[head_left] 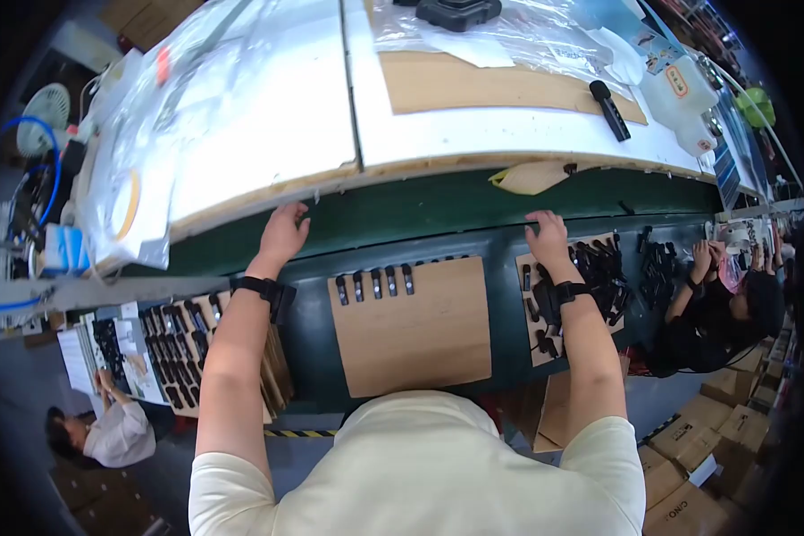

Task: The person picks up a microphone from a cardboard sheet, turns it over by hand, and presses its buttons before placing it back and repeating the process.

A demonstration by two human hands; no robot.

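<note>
My left hand [284, 234] reaches over the dark green surface just below the white shelf's edge, its thumb and fingers apart with nothing in them. Well to its right, my right hand [548, 236] hovers over the same strip, also open and holding nothing. Between my forearms lies a brown cardboard sheet [411, 339]. Several small black club-shaped parts with grey faces [375, 284] stand in a row along its far left edge; more show dimly behind its far right edge. Beside my right wrist, a heap of similar black parts [598, 272] covers another cardboard sheet [525, 308].
Cardboard with rows of black parts [174, 353] lies left of my left forearm. The white shelf [268, 116] carries plastic film, a cardboard strip [500, 85], one black part [610, 112] and a white jug [679, 94]. Other people sit at far left [121, 433] and right [701, 326].
</note>
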